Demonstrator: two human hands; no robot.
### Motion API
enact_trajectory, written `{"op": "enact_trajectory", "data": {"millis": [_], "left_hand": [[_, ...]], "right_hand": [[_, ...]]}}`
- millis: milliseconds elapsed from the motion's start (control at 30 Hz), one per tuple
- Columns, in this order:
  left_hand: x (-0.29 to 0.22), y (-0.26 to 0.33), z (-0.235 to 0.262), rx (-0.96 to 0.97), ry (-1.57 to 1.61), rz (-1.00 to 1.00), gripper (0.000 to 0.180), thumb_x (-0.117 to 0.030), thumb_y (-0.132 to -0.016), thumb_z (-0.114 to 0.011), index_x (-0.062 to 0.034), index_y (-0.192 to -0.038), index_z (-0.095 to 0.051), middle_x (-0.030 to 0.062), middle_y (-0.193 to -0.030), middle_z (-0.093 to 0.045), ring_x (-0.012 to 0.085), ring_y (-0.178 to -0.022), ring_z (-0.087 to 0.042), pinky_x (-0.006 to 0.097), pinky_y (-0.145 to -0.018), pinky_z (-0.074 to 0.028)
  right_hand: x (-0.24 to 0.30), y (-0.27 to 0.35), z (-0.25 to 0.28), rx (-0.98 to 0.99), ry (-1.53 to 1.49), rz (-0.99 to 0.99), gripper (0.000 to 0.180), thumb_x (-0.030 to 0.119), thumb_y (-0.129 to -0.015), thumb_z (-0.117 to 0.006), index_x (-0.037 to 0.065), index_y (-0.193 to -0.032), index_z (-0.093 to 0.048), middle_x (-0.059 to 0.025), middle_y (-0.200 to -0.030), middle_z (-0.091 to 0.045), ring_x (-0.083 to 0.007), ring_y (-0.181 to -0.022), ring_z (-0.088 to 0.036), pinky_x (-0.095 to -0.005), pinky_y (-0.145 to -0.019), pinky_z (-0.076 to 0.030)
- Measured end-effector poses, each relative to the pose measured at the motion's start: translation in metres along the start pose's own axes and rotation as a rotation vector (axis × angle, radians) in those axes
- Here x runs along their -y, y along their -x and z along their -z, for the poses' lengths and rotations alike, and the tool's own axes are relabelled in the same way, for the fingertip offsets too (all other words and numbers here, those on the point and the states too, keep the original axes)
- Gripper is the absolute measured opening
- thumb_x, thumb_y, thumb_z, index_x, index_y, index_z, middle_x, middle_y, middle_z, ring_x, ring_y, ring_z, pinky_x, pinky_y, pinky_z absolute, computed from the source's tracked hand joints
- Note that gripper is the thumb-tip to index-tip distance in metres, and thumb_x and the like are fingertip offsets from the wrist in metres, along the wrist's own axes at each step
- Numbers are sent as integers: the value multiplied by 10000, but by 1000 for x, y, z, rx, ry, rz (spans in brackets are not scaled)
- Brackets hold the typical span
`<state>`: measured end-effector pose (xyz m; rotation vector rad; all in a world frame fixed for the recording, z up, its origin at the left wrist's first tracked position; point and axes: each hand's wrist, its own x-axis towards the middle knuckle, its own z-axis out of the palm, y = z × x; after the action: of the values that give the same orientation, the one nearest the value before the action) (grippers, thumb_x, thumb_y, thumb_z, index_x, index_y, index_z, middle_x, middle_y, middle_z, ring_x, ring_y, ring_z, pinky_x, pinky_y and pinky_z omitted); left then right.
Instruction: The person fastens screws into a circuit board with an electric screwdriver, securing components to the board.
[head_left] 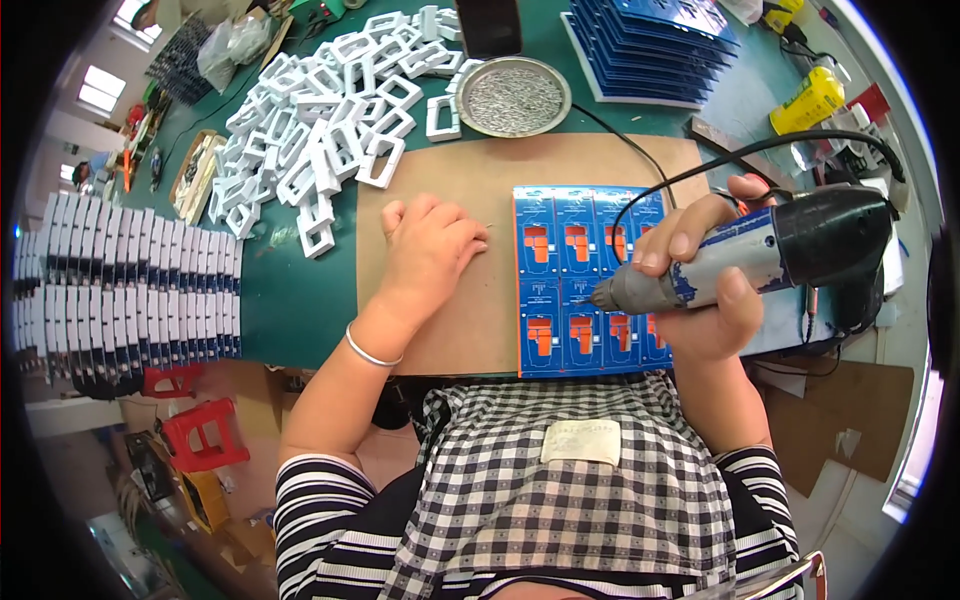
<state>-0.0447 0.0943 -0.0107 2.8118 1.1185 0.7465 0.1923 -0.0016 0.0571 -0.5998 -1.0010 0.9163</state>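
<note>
My right hand (700,270) is wrapped round a grey-and-black electric screwdriver (735,262), held tilted with its tip toward the left. That tip is over a blue panel of printed circuit boards (548,296) with rows of orange-red cut-out shapes. To the left of the panel, my left hand (430,250) rests low over a brown work board (430,340). Its fingers are curled and drawn together near the thumb; whatever they may hold is too small to name. Part of the panel's right side is hidden behind my right hand and the screwdriver.
A round metal dish (513,97) of small screws stands beyond the board, beside a heap of white plastic frames (340,130). Blue panels (650,50) are stacked at the far right. Rows of white-framed units (130,270) fill the left. A black cable (760,150) loops near the screwdriver.
</note>
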Motion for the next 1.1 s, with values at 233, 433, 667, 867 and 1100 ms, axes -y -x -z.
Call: {"op": "enact_trajectory", "data": {"millis": [233, 433, 667, 867, 1100], "left_hand": [[-26, 1, 8, 16, -36, -56, 118, -165, -677, -733, -184, -756, -647, -58, -805, -571, 165, -871, -504, 384, -804, -270], [-69, 11, 13, 5, 176, -201, 194, -162, -602, -740, -188, -771, -650, -59, -807, -578, 169, -847, -506, 371, -799, -268], [-75, 9, 8, 32, 157, -224, 210, -159, -596, -729, -169, -785, -636, -62, -822, -574, 162, -850, -505, 371, -790, -267], [-77, 3, 11, 55, 101, -253, 208, -172, -608, -725, -166, -792, -629, -59, -822, -559, 157, -841, -511, 378, -774, -266], [-73, 12, 3, 14, 133, -206, 141, -195, -703, -717, -172, -802, -619, -58, -816, -550, 142, -847, -527, 385, -809, -283]], "right_hand": [[0, 2, 10, -51, -77, 5, 637, 270, -785, -632, 61, -1292, -310, -103, -825, -543, -222, -699, -599, -362, -677, -516], [0, 4, 13, -53, -141, 5, 662, 217, -784, -678, 38, -1296, -299, -119, -849, -580, -213, -725, -616, -341, -690, -525], [-1, 6, 14, -41, -154, 11, 654, 197, -788, -664, 12, -1290, -288, -124, -853, -582, -202, -728, -615, -333, -695, -524], [-1, 8, 9, 8, -158, -23, 621, 152, -785, -645, -1, -1272, -293, -122, -856, -582, -185, -753, -610, -309, -740, -500], [-1, 6, 0, 149, 113, -57, 556, 115, -739, -640, 2, -1200, -351, -40, -774, -603, -129, -772, -578, -345, -906, -381]]}}
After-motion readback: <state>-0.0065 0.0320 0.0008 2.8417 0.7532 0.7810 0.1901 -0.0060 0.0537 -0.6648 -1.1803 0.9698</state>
